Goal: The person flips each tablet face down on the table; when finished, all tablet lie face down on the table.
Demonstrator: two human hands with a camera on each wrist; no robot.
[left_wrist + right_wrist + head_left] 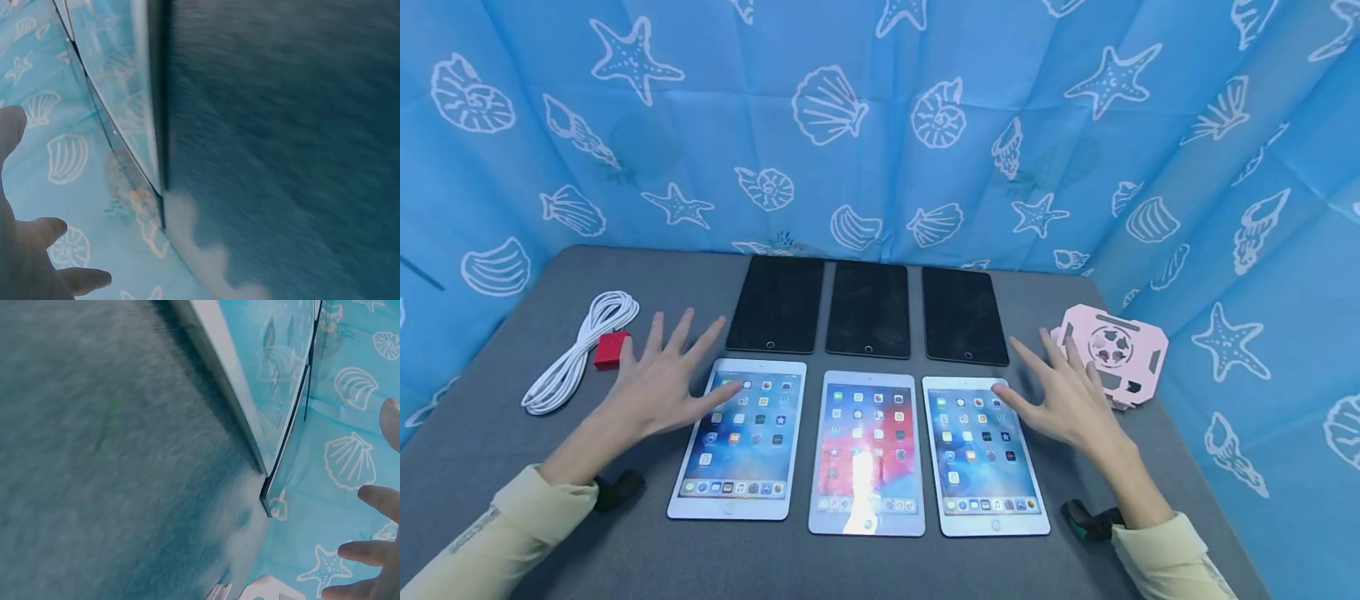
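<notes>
While left grip [658, 379] and right grip [1071, 396] are spread wide, six tablets [867, 433] line the grey table [775, 560], white cable [580, 350] at ten o'clock, shell-print blue curtain [880, 108] at twelve!

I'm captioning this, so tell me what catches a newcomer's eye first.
Three white rectangular tablets, lit up, lie in the near row on the grey table, between the spread left hand and right hand. Behind the far black rectangular tablets hangs a blue curtain printed with white seashells.
</notes>
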